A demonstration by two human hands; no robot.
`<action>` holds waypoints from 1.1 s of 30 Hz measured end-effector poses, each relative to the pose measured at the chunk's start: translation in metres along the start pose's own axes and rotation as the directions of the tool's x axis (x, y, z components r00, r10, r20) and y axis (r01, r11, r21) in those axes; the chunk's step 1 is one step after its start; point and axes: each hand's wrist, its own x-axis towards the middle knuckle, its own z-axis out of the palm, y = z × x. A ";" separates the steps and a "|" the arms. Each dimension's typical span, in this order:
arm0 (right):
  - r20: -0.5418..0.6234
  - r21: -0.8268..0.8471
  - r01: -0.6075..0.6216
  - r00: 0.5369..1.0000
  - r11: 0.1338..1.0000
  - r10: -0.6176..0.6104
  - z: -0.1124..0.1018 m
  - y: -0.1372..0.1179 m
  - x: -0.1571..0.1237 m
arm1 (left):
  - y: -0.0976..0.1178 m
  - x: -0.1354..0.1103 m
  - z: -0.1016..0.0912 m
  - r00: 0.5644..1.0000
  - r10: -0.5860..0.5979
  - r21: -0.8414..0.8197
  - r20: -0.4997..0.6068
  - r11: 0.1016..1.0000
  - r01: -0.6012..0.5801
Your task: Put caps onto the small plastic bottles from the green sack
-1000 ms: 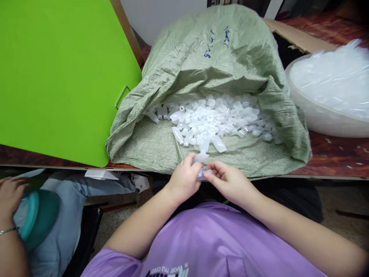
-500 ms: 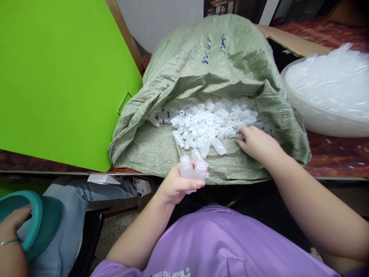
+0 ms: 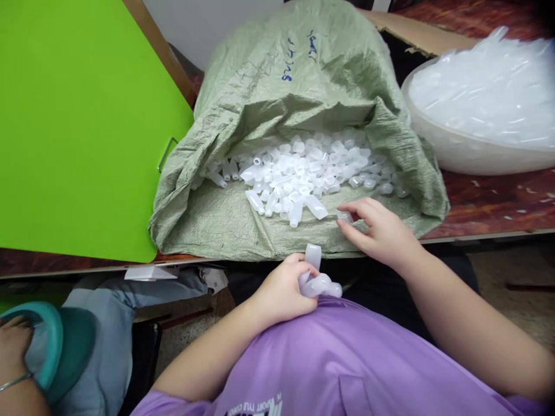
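Observation:
Several small translucent white plastic tubes (image 3: 319,283) are bunched in my left hand (image 3: 288,289), close to my body below the table edge. Its fingers curl round them, and one tube sticks up above the rest. Between the thumb and fingertips of my right hand (image 3: 379,231) is a single translucent plastic tube (image 3: 346,215), just in front of the pile. The pile of similar loose tubes (image 3: 299,167) spills from the mouth of a green woven sack (image 3: 277,86) lying on the table. Part of the held bunch is hidden by my left fingers.
A large translucent bowl (image 3: 477,150), heaped with clear plastic pieces, stands right of the sack. To the left rises a bright green board (image 3: 87,127) with a metal handle. At lower left, another person's hand (image 3: 13,346) reaches into a teal bucket (image 3: 76,352).
My right hand has drawn back from the pile with a tube in its fingertips. My left hand has moved nearer my body and turned with its bunch. The view has shifted slightly.

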 end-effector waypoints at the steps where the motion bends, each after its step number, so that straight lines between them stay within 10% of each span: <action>1: -0.007 0.026 0.016 1.000 1.000 -0.016 0.001 -0.002 -0.004 | 0.001 0.000 0.002 1.000 0.010 0.028 -0.006 1.000 -0.010; 12: -0.029 0.156 0.069 0.997 0.985 -0.066 0.019 0.001 -0.015 | 0.007 -0.005 0.006 0.956 0.192 0.075 -0.223 0.981 -0.180; 23: -0.128 0.302 0.080 0.991 0.950 -0.043 0.022 -0.004 -0.020 | 0.003 0.006 -0.005 0.957 0.144 -0.316 -0.253 0.922 -0.222; 33: -0.079 0.552 0.144 0.990 0.821 -0.120 0.004 -0.026 -0.023 | -0.002 0.020 -0.005 0.860 0.349 0.471 -0.373 0.870 -0.149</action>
